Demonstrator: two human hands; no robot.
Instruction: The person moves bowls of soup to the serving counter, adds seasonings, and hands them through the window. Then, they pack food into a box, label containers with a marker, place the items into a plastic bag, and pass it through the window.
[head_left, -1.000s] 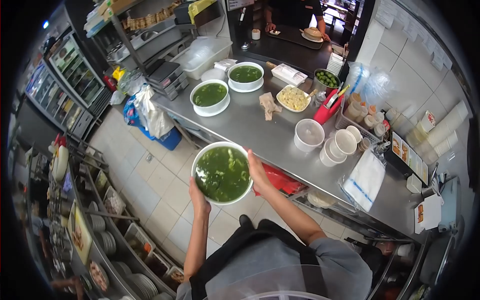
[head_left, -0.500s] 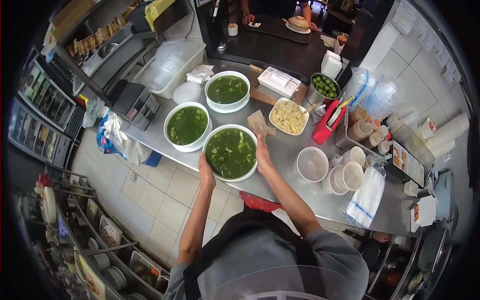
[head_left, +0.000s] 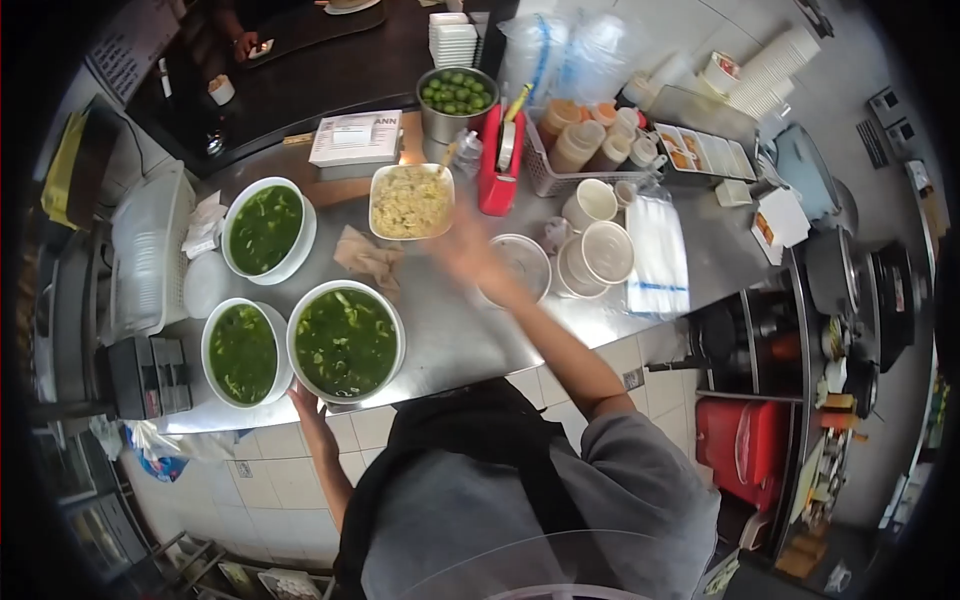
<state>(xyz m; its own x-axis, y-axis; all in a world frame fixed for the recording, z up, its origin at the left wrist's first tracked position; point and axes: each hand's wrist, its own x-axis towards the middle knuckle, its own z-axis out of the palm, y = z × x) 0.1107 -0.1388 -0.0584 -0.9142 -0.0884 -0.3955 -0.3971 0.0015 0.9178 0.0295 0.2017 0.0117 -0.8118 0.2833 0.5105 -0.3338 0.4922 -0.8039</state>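
Note:
A white bowl of green soup (head_left: 346,342) stands at the counter's front edge. My left hand (head_left: 308,408) is low at its left side, fingers stretched out beside the bowl's wall and partly hidden by it. Two more bowls of green soup, one at the front left (head_left: 242,355) and one behind (head_left: 266,230), stand on white plates. My right hand (head_left: 468,250) is smeared by motion over the counter, between a square white bowl of pale yellow crumbly food (head_left: 411,203) and a round plastic tub (head_left: 524,268). A crumpled brown napkin (head_left: 368,258) lies behind the front soup bowl.
A red tape dispenser (head_left: 499,165), a pot of green limes (head_left: 457,97) and a white box (head_left: 356,138) line the back. Stacked tubs (head_left: 606,252), a basket of sauce containers (head_left: 590,140) and plastic bags (head_left: 657,250) are to the right. Another person's hand (head_left: 246,45) is beyond.
My right hand has left the front soup bowl and swung right towards the yellow food and tubs. My left hand stays by the bowl. The view has turned to the right.

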